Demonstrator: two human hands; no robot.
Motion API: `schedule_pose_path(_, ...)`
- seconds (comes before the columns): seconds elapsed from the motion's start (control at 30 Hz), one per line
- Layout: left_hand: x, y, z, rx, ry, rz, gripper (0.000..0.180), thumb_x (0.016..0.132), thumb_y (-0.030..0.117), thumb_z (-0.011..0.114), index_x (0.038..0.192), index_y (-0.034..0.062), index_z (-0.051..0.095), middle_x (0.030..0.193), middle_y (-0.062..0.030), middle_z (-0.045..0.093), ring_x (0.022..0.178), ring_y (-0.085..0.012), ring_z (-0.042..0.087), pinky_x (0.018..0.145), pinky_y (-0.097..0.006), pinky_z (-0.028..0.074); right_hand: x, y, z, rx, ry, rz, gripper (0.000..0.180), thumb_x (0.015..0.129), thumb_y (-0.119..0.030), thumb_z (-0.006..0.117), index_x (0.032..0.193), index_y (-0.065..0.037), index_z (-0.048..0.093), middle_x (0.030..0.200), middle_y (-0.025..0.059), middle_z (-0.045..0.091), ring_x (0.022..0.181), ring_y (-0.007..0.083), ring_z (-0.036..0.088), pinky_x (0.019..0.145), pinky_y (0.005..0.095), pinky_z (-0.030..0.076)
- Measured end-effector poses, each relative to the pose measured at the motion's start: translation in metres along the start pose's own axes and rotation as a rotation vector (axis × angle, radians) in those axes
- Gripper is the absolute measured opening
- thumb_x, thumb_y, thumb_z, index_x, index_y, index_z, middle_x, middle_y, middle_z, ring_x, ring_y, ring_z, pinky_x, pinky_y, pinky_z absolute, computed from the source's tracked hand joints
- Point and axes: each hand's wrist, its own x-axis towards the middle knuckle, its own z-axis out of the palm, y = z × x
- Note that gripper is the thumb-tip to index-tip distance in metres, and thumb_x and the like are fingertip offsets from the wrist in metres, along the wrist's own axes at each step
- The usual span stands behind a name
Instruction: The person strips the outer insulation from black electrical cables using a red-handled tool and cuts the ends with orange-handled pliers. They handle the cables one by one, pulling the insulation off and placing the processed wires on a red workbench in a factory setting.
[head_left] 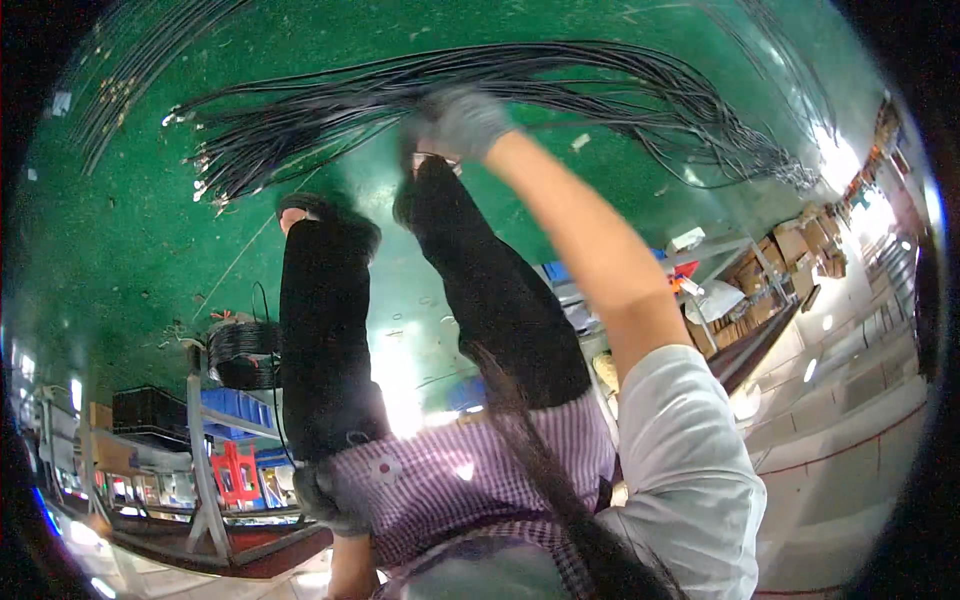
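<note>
A long bundle of black cables (560, 85) lies across the green floor, its cut ends fanned out at the left and gathered at the right. My right hand (465, 122), in a grey glove, reaches down to the near side of the bundle's middle. It is smeared by motion, so I cannot make out its fingers or whether they hold a cable. My left hand (335, 500), in a dark grey glove, rests against my thigh at the lower left, with nothing visible in it.
More black cables (140, 65) lie at the far left and far right. A black cable coil (243, 350) hangs by a metal rack (205, 470) with blue bins (235, 415) and a red plastic frame (235, 472). Cardboard boxes (795, 245) fill shelving at the right. My feet stand near the bundle.
</note>
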Motion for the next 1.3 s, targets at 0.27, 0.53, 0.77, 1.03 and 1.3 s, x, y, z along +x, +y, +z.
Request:
schedule_pose_path(0.27,0.022,0.027,-0.018,-0.893,0.031,-1.047,0.028,0.077,0.014,0.053,0.103,0.0032,0.048,0.100,-0.0086,0.054,0.084,-0.0170,0.051,0.063,-0.024,0.043,-0.163,-0.197,-0.011,0.632,0.543,-0.946,0.024,0.076,-0.011,0.046,0.098,-0.001,0.050,0.094,0.0161,0.051,0.071,0.0258,0.054,0.064,0.0307,0.046)
schedule_pose_path(0.53,0.073,0.068,-0.110,-1.409,0.132,-0.601,0.016,0.079,0.014,0.049,0.091,0.0043,0.050,0.079,-0.0053,0.056,0.045,-0.0050,0.038,0.038,-0.018,0.032,-0.259,-0.225,0.012,0.155,0.122,-0.967,0.028,0.079,-0.019,0.042,0.100,-0.002,0.050,0.082,0.0161,0.056,0.070,0.0281,0.057,0.062,0.0344,0.046)
schedule_pose_path(0.77,0.097,0.047,-0.093,-2.195,-0.008,-0.668,0.021,0.084,0.027,0.047,0.090,0.0077,0.052,0.075,-0.0067,0.058,0.044,-0.0045,0.036,0.035,-0.018,0.027,-0.240,-0.225,0.047,0.283,-0.209,-1.235,0.030,0.077,-0.019,0.044,0.098,0.001,0.050,0.090,0.0178,0.055,0.067,0.0275,0.056,0.053,0.0346,0.046)
schedule_pose_path(1.03,0.114,0.049,0.016,-1.228,0.451,-0.727,0.018,0.082,0.017,0.049,0.092,0.0022,0.051,0.076,-0.0036,0.053,0.065,-0.0104,0.047,0.057,-0.023,0.040,0.008,-0.214,-0.036,-0.616,0.029,-0.291,0.022,0.075,-0.022,0.045,0.077,-0.006,0.060,0.073,0.0177,0.058,0.070,0.0296,0.059,0.061,0.0374,0.047)
schedule_pose_path(1.3,0.134,0.037,0.008,-1.361,0.203,-0.689,0.014,0.082,0.017,0.049,0.087,0.0043,0.052,0.075,-0.0071,0.057,0.068,-0.0147,0.052,0.063,-0.027,0.042,0.259,-0.239,-0.088,-1.036,0.469,-0.208,0.020,0.076,-0.011,0.043,0.086,-0.005,0.059,0.091,0.0172,0.058,0.085,0.0321,0.056,0.070,0.0387,0.046)
